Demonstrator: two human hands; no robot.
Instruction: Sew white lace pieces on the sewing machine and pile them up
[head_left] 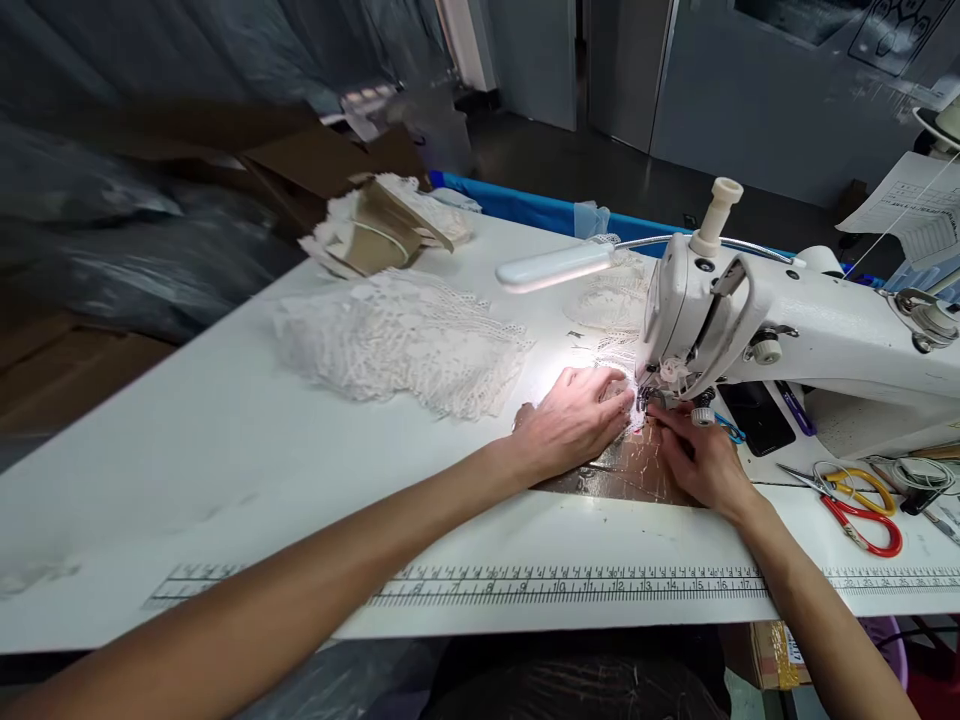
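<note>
A white sewing machine [787, 320] stands at the right of a white table [187, 470]. My left hand [574, 420] lies flat, fingers together, on a small piece of white lace [630, 405] just left of the needle. My right hand [701, 455] is at the presser foot, its fingertips pinching the lace edge under the needle. Both hands rest over the shiny metal plate [630, 470]. The machine's lamp [555, 268] lights the spot brightly, washing out the lace there.
A heap of white lace pieces [405, 340] lies left of my hands. Behind it sits a bundle wrapped in brown paper [382, 230]. Red and yellow scissors [862, 500] lie at the right. A printed ruler [570, 585] runs along the table's front edge. Cardboard boxes [300, 160] stand beyond.
</note>
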